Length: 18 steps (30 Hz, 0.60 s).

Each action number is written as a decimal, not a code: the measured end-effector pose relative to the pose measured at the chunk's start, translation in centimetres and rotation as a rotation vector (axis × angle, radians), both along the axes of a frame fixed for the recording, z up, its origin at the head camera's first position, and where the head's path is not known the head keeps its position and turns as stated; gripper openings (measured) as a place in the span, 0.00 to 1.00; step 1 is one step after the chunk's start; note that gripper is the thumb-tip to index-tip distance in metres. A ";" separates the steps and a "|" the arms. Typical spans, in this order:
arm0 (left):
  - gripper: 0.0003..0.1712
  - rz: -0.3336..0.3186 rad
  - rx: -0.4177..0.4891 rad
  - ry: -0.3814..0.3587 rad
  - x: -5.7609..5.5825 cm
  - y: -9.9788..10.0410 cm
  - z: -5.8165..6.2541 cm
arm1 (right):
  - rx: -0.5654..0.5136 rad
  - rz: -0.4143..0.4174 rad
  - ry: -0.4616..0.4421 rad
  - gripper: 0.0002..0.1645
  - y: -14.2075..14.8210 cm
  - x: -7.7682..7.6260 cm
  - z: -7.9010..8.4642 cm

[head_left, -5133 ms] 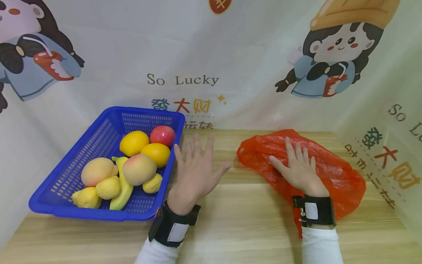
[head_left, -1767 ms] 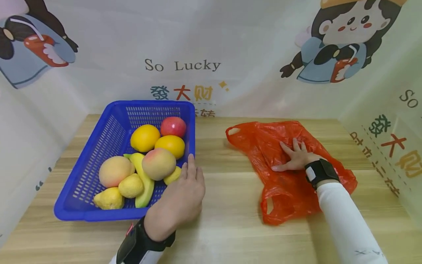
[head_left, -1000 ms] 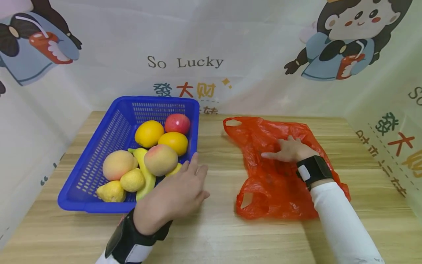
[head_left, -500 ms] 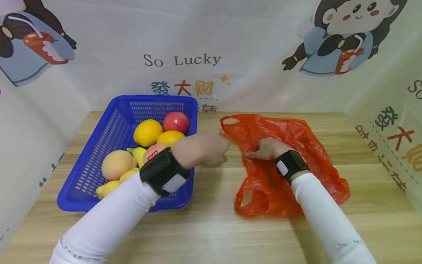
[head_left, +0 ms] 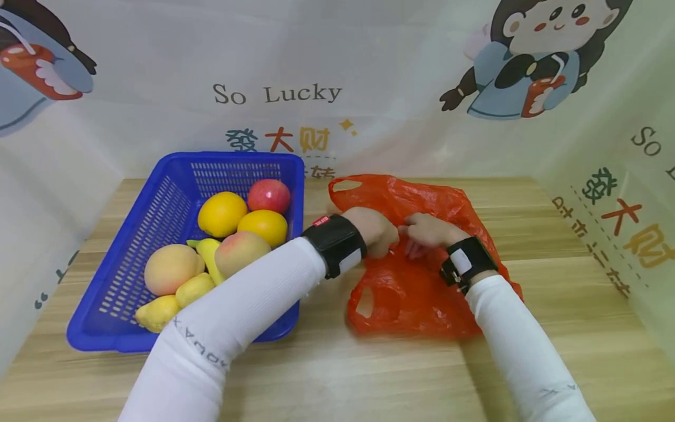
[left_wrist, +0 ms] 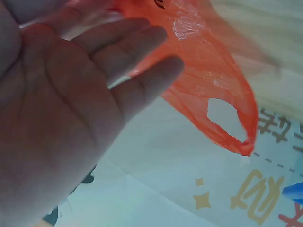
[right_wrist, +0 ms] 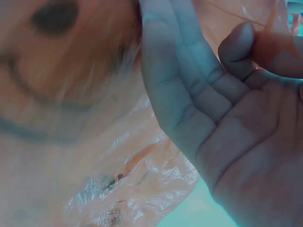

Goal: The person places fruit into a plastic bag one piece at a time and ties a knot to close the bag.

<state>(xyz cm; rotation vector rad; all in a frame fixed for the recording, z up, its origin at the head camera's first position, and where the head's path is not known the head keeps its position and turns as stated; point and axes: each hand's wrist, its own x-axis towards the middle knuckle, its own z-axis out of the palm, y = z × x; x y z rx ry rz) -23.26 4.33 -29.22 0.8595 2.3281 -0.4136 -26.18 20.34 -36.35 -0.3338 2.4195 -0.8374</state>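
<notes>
A red plastic bag point(head_left: 422, 299) lies on the table, rumpled, its two handle loops toward the left. My left hand point(head_left: 371, 228) reaches across to the bag's left, mouth side, fingers bent down at the film; the left wrist view shows three fingers loosely bent beside the bag point(left_wrist: 208, 71), with the thumb and index tips at the top edge. Facing it, my right hand point(head_left: 429, 231) pinches the film just right of the left fingertips. In the right wrist view, its fingers point(right_wrist: 163, 66) lie against the raised bag point(right_wrist: 94, 156), printed with a dark smile-like pattern.
A blue slotted basket point(head_left: 113, 258) stands left of the bag. In it are a red apple point(head_left: 269, 195), two lemons point(head_left: 222, 214), peaches point(head_left: 174, 268), a banana point(head_left: 211, 253) and small yellow fruits point(head_left: 158, 313). A printed cloth point(head_left: 379, 88) hangs behind the table.
My left hand has left the basket's right side and crossed to the bag's mouth. My right hand, earlier spread flat on the bag, has moved left and drawn the film toward the left hand.
</notes>
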 end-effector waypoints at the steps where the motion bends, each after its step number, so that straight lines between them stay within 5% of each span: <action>1: 0.22 -0.017 0.001 0.015 -0.2 0.2 -0.1 | -0.029 -0.007 -0.004 0.18 0.1 0.0 0.1; 5: 0.21 -0.051 0.017 0.076 -0.5 0.7 -1.1 | -0.074 -0.022 -0.015 0.22 0.4 -0.1 0.3; 8: 0.21 -0.028 0.013 0.085 -1.0 0.8 -3.0 | -0.096 -0.032 -0.020 0.25 0.8 0.0 0.5; 10: 0.18 -0.051 0.054 0.169 -3.6 1.4 -8.7 | -0.110 -0.048 -0.010 0.26 1.2 0.2 0.9; 11: 0.18 -0.049 0.078 0.230 -5.8 2.0 -13.1 | -0.123 -0.060 -0.002 0.26 1.5 0.3 1.2; 15: 0.28 -0.040 0.134 0.301 -11.0 3.6 -23.8 | -0.180 -0.102 0.047 0.21 2.5 0.7 2.8; 17: 0.34 0.067 0.141 0.210 -11.9 4.0 -25.4 | -0.209 -0.125 0.084 0.19 3.1 0.9 3.7; 18: 0.37 0.093 0.137 0.154 -11.4 3.8 -24.6 | -0.220 -0.141 0.100 0.18 3.5 1.0 4.2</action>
